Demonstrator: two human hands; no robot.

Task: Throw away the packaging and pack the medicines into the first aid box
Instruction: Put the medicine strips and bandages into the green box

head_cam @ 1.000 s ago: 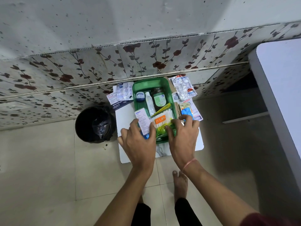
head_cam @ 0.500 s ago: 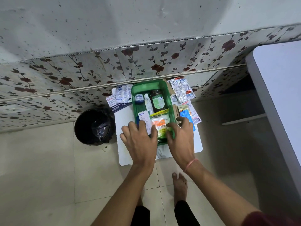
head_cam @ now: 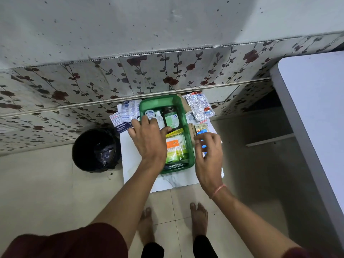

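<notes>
L hand [head_cam: 149, 144] flat, spread in box [head_cam: 188, 116]; R hand [head_cam: 208, 151] pinching blue strip [head_cam: 202, 131]. I'd slot it beside swabs [head_cam: 176, 148], edgewise.

box [head_cam: 183, 116] on the board [head_cam: 130, 161]; bin [head_cam: 95, 149] left, blister packs [head_cam: 200, 106] right.
</notes>
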